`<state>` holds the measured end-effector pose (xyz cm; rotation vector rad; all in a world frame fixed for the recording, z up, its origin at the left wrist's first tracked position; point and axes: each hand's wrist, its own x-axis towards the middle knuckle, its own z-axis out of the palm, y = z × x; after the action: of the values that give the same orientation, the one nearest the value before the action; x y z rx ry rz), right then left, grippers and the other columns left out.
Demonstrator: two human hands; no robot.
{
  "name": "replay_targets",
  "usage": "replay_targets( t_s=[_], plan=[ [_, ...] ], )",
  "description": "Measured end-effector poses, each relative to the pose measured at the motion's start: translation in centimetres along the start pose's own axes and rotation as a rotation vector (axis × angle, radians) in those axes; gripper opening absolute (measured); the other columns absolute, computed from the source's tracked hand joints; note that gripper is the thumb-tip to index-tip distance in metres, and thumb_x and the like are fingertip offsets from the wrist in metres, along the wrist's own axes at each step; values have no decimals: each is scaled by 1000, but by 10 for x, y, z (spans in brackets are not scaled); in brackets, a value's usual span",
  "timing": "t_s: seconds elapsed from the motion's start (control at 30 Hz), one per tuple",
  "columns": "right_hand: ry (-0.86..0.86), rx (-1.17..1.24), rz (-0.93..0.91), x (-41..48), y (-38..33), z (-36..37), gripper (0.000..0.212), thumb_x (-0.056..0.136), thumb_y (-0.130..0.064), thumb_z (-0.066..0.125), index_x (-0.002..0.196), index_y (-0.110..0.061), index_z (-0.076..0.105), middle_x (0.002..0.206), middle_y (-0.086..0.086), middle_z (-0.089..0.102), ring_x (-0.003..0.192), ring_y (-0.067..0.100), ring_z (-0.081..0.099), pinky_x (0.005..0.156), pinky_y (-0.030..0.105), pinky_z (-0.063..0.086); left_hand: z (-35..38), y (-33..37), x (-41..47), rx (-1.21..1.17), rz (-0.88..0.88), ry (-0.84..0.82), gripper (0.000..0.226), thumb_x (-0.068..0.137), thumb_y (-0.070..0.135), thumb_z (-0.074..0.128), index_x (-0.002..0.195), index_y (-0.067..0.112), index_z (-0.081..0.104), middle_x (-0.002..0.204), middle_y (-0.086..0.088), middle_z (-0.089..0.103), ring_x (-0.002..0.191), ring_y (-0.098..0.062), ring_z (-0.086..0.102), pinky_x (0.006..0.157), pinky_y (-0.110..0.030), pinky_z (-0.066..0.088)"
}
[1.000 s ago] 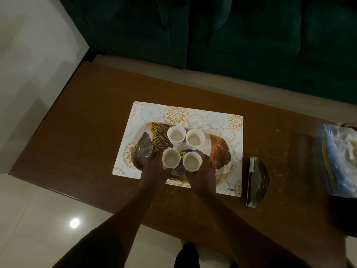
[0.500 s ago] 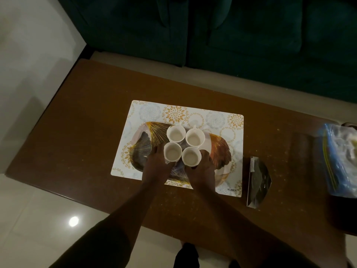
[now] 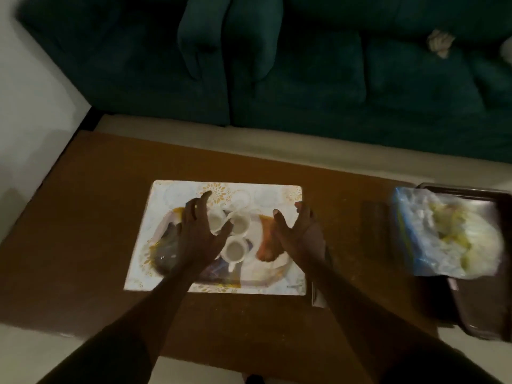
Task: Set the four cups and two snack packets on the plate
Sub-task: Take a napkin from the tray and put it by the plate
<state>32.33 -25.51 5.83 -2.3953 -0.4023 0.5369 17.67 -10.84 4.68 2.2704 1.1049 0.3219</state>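
Small white cups stand clustered on an oval gold-leaf plate [image 3: 274, 268] lying on a patterned placemat [image 3: 177, 192]. Three cups show: one near my left thumb [image 3: 240, 224], one further left [image 3: 217, 219], one nearer me [image 3: 235, 251]; the frame is blurred and my left hand hides part of the group. My left hand [image 3: 198, 234] hovers over the plate's left half, fingers spread, holding nothing. My right hand [image 3: 300, 234] floats over the plate's right side, also empty and spread. A dark foil snack packet [image 3: 317, 296] peeks out beside my right forearm. A clear blue-edged snack bag [image 3: 448, 234] lies to the right.
The brown wooden table [image 3: 83, 217] carries everything. The snack bag rests on a dark tray [image 3: 482, 314] at the table's right end. Another dark object [image 3: 375, 223] lies between mat and tray. A dark green sofa [image 3: 304, 65] runs along the far side.
Both hands have let go of the two near cups and lifted apart with fingers spread. The camera has tilted up, showing more of the sofa.
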Motion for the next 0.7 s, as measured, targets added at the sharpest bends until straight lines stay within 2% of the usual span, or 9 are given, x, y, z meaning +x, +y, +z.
replay_targets(
  t_s=[0.07, 0.2, 0.3, 0.4, 0.53, 0.7],
  plan=[
    [87, -47, -27, 13, 8, -34, 56, 90, -53, 51, 134, -20, 39, 138, 5, 47, 119, 27, 55, 88, 40, 48, 17, 37, 11, -36, 71, -1, 74, 82, 56, 54, 144, 19, 34, 138, -15, 45, 125, -35, 47, 96, -52, 45],
    [162, -59, 8, 34, 52, -97, 46, 88, -40, 59, 128, -22, 44, 133, 1, 50, 113, 24, 57, 85, 41, 51, 66, 102, 12, -85, 173, -60, 69, 87, 52, 57, 144, 23, 30, 139, -10, 46, 126, -30, 48, 94, -54, 49],
    [169, -116, 64, 43, 109, -145, 42, 89, -33, 57, 127, -19, 44, 132, 4, 50, 110, 29, 58, 82, 40, 47, 113, 154, -2, -112, 231, -131, 66, 90, 46, 58, 146, 24, 28, 141, -9, 46, 127, -28, 48, 94, -45, 50],
    [212, -94, 116, 43, 171, -190, 44, 89, -31, 60, 128, -17, 44, 134, 5, 48, 110, 30, 57, 79, 38, 43, 161, 206, -22, -158, 265, -222, 68, 91, 43, 58, 149, 24, 26, 151, -9, 38, 134, -27, 45, 97, -35, 43],
    [324, -62, 209, 36, 249, -247, 48, 84, -28, 61, 128, -16, 45, 133, 5, 51, 114, 26, 56, 80, 32, 42, 224, 275, -51, -226, 272, -362, 72, 91, 37, 60, 151, 24, 23, 155, -9, 32, 137, -27, 39, 103, -47, 46],
    [374, 22, 429, 22, 339, -311, 47, 80, -29, 62, 122, -15, 48, 123, 7, 60, 111, 29, 57, 81, 36, 45, 294, 350, -91, -271, 365, -499, 67, 90, 16, 65, 148, 8, 33, 145, -19, 43, 132, -34, 45, 102, -43, 43]
  ],
)
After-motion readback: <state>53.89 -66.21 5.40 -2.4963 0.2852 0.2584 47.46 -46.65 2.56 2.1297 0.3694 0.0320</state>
